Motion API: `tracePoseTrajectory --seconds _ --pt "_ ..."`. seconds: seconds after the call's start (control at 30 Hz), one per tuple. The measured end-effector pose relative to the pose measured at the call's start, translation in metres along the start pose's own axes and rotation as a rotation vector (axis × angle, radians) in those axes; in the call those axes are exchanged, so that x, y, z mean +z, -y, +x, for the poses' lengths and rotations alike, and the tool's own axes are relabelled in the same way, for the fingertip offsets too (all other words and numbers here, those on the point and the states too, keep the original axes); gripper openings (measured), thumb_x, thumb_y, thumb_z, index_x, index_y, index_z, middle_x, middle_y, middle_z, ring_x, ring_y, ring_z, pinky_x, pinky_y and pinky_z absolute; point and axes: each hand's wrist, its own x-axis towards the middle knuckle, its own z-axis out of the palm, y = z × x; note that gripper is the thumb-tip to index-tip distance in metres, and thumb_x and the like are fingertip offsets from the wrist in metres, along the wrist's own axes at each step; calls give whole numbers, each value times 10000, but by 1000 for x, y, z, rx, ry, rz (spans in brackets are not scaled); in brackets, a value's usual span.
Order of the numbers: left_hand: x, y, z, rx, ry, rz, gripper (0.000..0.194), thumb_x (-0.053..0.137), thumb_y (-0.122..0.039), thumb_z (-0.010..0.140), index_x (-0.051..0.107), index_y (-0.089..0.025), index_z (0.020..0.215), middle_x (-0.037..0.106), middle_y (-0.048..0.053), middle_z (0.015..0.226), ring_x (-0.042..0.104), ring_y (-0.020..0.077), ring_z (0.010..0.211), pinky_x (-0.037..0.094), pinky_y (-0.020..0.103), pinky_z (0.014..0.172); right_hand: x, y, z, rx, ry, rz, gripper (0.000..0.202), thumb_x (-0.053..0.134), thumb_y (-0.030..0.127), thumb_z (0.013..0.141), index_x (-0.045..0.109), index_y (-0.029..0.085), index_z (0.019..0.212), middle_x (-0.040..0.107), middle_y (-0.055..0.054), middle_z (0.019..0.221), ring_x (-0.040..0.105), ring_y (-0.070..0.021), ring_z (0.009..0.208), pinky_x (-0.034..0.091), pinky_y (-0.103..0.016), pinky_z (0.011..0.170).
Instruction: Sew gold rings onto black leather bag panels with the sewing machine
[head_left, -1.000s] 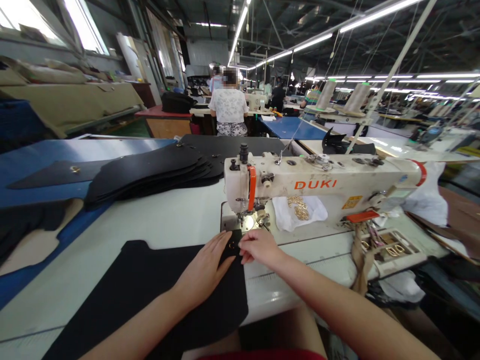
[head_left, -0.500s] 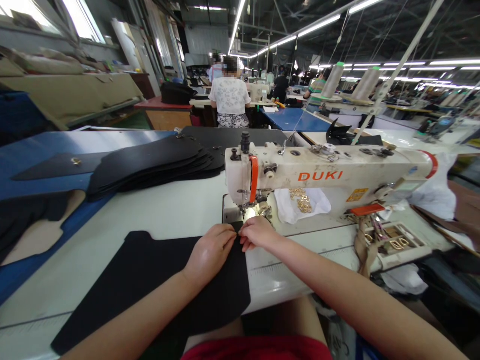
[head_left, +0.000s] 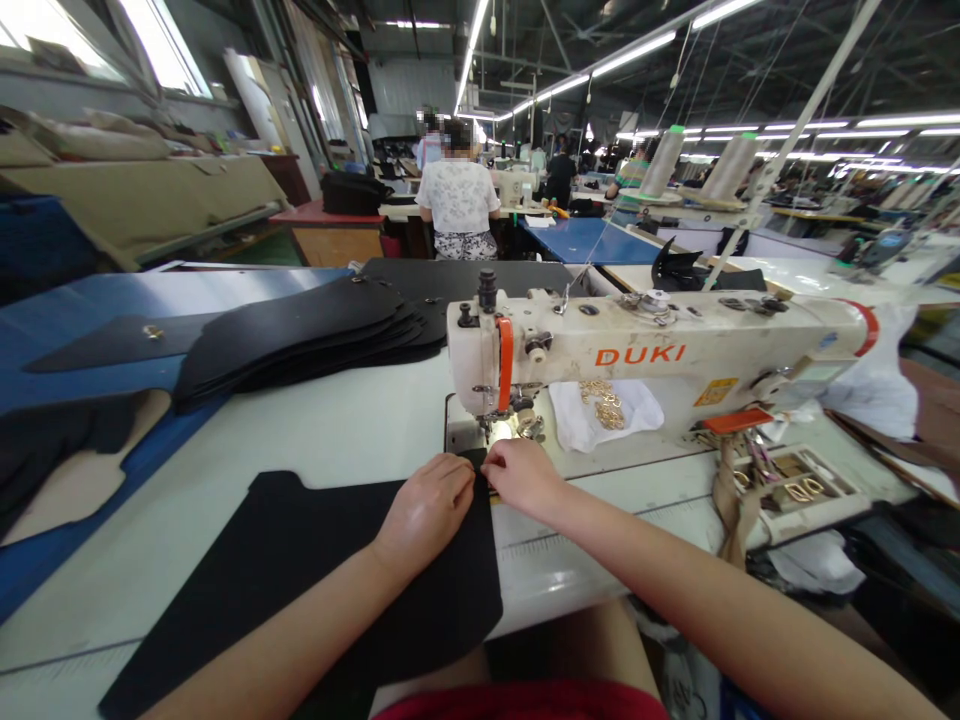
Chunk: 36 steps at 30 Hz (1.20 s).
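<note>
Black panel (head_left: 300, 530): one, lying on the white surface (head_left: 360, 440), far end close to the sewing machine (head_left: 637, 350). Left hand (head_left: 427, 510), right hand (head_left: 521, 480): both pinching that end, fingertips nearly meeting. Best handling, as judged: edges aligned, panel flat, fingertips clear of the stitching.

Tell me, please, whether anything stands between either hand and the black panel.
Nothing visible does: the left hand and right hand are both curled at the far end of the black panel, before the sewing machine.
</note>
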Motion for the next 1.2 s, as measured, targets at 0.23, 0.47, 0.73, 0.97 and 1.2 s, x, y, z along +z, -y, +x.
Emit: tracePoseTrajectory --seconds 0.23,0.47,0.73,0.97,1.2 --pt "2 3 -1 -14 16 -23 187 453 -94 881 589 -152 765 635 49 783 571 179 760 518 318 746 1 -25 -24 -381 -172 -274 195 479 175 898 674 186 896 646 -62 885 548 -195 904 404 -298 809" --pt "3 1 0 -23 27 -24 195 443 -94 883 593 -149 771 639 58 787 570 183 764 522 322 740 9 -31 -25 -595 -251 -516 182 484 174 910 666 175 910 593 -58 797 495 -202 819 407 -302 734" --pt "0 -1 1 45 33 53 253 389 -110 911 597 -155 774 633 61 785 581 187 772 523 329 742 12 -31 -25 -623 -240 -565 192 465 172 919 656 158 904 582 -68 793 488 -204 804 412 -311 727" --pt "-2 3 2 109 183 123 239 391 -98 913 576 -167 780 601 47 788 569 191 780 515 340 746 10 -29 -24 -616 -218 -588 187 461 163 912 645 151 880 577 -72 785 504 -211 809 434 -320 730" --pt "-9 5 7 141 330 188 208 413 -92 901 558 -165 771 587 46 796 565 200 784 522 352 756 1 -24 -68 -676 -67 -423 312 536 302 883 587 135 1141 605 -115 1140 478 -241 1128 368 -388 998"
